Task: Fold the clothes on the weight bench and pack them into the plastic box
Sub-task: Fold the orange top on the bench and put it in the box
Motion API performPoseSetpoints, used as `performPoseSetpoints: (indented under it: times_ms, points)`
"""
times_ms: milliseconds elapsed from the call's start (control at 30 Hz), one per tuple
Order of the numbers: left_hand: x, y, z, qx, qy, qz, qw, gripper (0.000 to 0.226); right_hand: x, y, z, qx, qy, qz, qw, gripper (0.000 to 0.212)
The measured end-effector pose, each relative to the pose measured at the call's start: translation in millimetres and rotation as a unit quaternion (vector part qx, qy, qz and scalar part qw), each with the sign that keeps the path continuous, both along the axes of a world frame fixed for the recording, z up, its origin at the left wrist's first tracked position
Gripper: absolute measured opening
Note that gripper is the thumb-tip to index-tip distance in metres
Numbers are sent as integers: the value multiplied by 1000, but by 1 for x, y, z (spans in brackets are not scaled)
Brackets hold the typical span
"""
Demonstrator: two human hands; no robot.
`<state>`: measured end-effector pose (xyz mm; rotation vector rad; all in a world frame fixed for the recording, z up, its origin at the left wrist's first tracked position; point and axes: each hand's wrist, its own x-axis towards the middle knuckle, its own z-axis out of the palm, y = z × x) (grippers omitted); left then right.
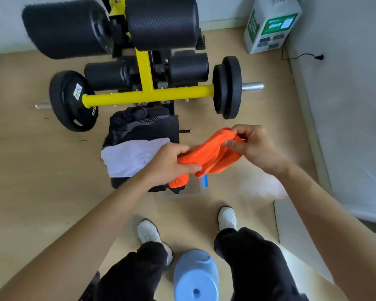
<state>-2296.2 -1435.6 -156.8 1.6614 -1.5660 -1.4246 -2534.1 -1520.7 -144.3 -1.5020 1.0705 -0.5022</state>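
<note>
Orange garment (211, 155) held in air above the surface (174, 127); left hand (169, 164) fingers curled round its left end, right hand (252, 144) fingers pinching the right edge.

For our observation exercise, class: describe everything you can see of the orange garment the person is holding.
The orange garment is bright, plain, soft-looking fabric. It is bunched and creased rather than flat, so its type cannot be told. It is held up in the air between both hands: the left hand grips its lower part, and the right hand pinches its upper edge. One end droops below the left hand's grip. It is just right of the clothes pile.
</note>
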Motion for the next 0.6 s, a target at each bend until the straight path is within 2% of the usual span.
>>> performPoseSetpoints:
  times_ms: [67,167,267,333,433,500,600]
  points:
    - [-2,11,-46,18,-38,-7,999,21,-13,2,-38,2,11,-23,1000,20]
    - [-5,26,-99,38,-12,17,999,23,-25,5,-97,-14,31,-73,997,10]
    - [-3,38,-140,-34,-32,32,998,22,-27,12,-164,-42,66,-93,993,7]
    - [-2,38,-163,-81,-28,40,996,13,-25,16,-206,-53,84,-77,992,11]
    - [-6,30,-190,-149,-10,38,988,28,-21,19,-255,-71,130,-10,989,18]
    - [-12,26,-201,-191,0,21,981,28,-23,21,-275,-108,181,44,977,22]
    - [-19,24,-216,-248,-54,-27,967,19,-26,31,-287,-164,187,76,966,26]
